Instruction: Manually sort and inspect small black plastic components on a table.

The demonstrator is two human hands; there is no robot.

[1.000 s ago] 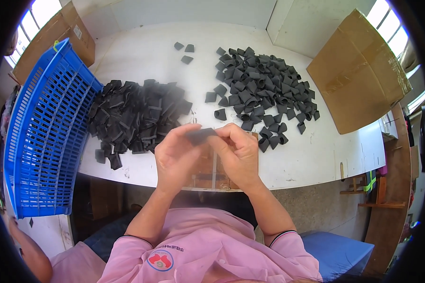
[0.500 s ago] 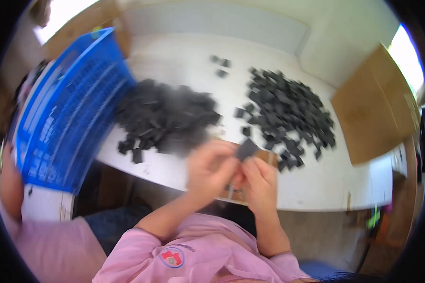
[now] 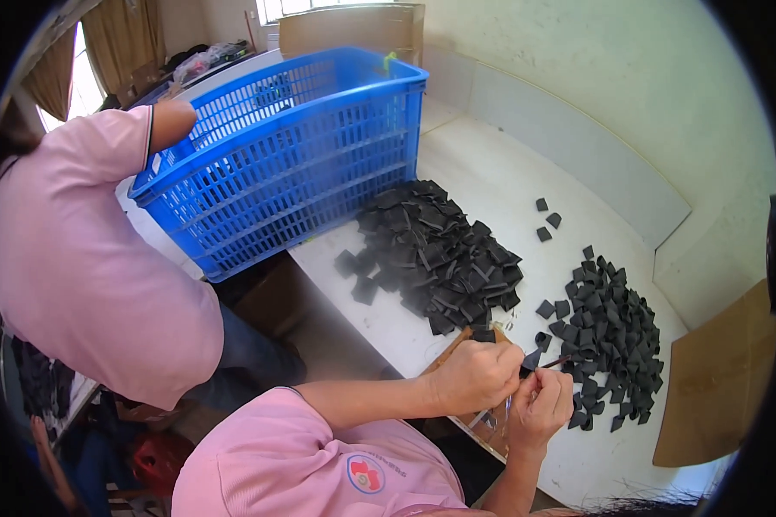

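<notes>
My left hand [image 3: 478, 376] is closed, its fingertips pinching a small black folded piece [image 3: 530, 362] that looks like fabric. Close against it, my right hand [image 3: 543, 403] is closed with thumb and finger together at the same piece. A thin dark stick-like thing [image 3: 557, 362] juts out from the right fingertips toward the right; its kind is not clear. Beyond the left hand lies a heap of flat black pieces [image 3: 444, 258]. To the right of my hands is a second heap of black, folded-looking pieces [image 3: 612, 336].
A large blue plastic crate [image 3: 302, 164] stands at the left on the white table [image 3: 483, 164]. At the left, a person in a pink shirt [image 3: 95, 267] reaches into it. A cardboard sheet [image 3: 716, 379] stands at the right. Below my hands is a brown wooden piece [image 3: 491, 431].
My view has turned left, so crate, heaps and hands appear farther right. My hands stay together at a black piece. The person at the left now shows more fully, an arm at the crate.
</notes>
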